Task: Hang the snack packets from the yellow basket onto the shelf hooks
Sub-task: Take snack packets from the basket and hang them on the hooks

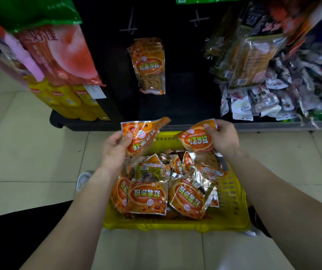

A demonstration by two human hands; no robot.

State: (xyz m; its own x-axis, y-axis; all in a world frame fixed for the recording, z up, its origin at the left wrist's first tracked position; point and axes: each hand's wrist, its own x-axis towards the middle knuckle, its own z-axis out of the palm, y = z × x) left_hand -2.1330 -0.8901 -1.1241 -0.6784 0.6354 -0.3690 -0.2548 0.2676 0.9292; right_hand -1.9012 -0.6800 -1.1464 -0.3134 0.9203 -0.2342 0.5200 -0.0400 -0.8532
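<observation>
A yellow basket [232,207] sits on the tiled floor, holding several orange foil snack packets [146,195]. My left hand [113,151] grips one orange packet [140,137] above the basket's far left corner. My right hand [222,139] holds a second orange packet [197,141] above the far right side. On the black shelf panel ahead, a bunch of the same packets [150,69] hangs from one hook. Two bare hooks [130,28] [198,19] stick out higher up.
Red and green bags [58,51] hang at the left above yellow boxes [68,100]. Dense rows of dark and white packets [263,75] fill the right shelf. The shelf's black base [90,123] meets the floor just beyond the basket. A shoe [83,180] shows left of the basket.
</observation>
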